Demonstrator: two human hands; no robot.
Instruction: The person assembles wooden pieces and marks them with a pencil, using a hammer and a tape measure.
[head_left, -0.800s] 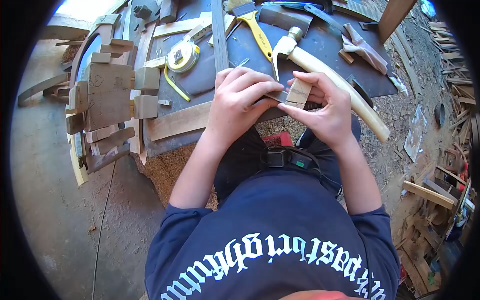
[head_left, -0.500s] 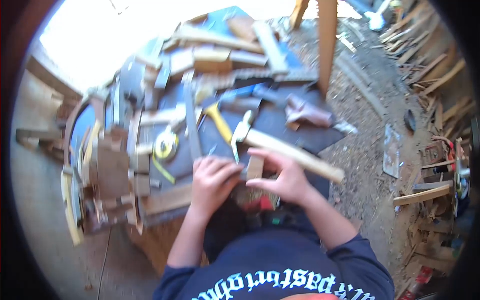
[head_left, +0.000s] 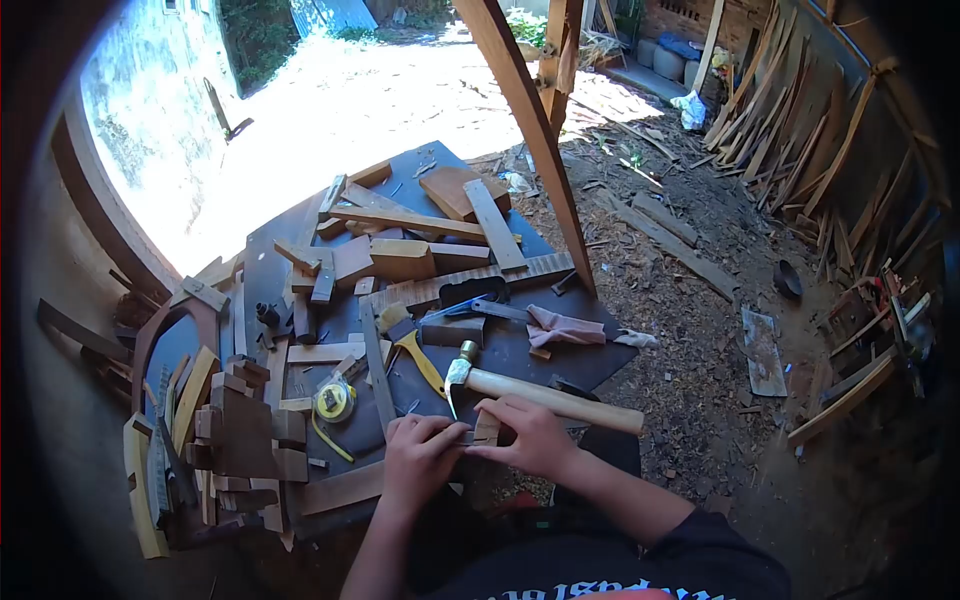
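The right hand pinches a small pale wooden block upright at the near edge of the dark work board, steadying it, while the left hand grips a thin tool, unidentifiable, against it. A wooden-handled claw hammer lies just behind, within reach.

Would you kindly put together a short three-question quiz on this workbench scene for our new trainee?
1. True or false: the hammer lies on the bench beyond the hands.
2. Which hand pinches the small wood block? A left hand B right hand
3. Fill in: the yellow tool left of the hammer head, beside the brush, is a ____ measure.

Key: 1 true; 2 B; 3 tape.
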